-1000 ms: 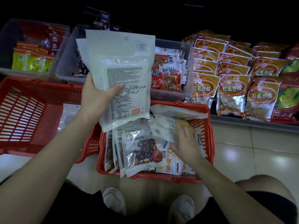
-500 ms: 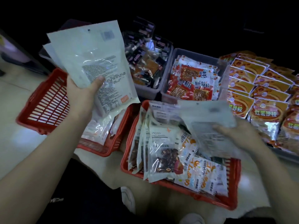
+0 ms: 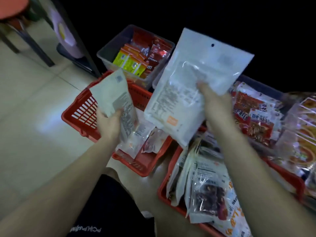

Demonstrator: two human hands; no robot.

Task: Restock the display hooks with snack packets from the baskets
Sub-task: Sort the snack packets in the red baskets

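Closest to the person, low on the right, a red basket (image 3: 161,194) is full of snack packets standing on edge, and one clear packet (image 3: 206,194) shows dark fruit inside.

Above it the right hand (image 3: 216,106) pinches a big white packet (image 3: 196,74) at its lower side, with the thumb in front and the other fingers hidden behind. The packet is up in the air, tilted, with its little hang hole (image 3: 212,45) at the top.

The left hand (image 3: 109,124) grips a smaller white packet (image 3: 111,93) by its bottom part. There may be more packets behind it, but I cannot tell. It is held over a second red basket (image 3: 80,117) on the floor, which has a few packets lying flat in it.

Further back is a grey tub (image 3: 111,47) with yellow and red packets. No hooks can be seen.

These packets look light, thin and floppy. The shiny plastic may slip, and the food inside may crush if squeezed hard. A good place to hold is likely the flat top edge beside the hole, so the hole stays free for the hook.
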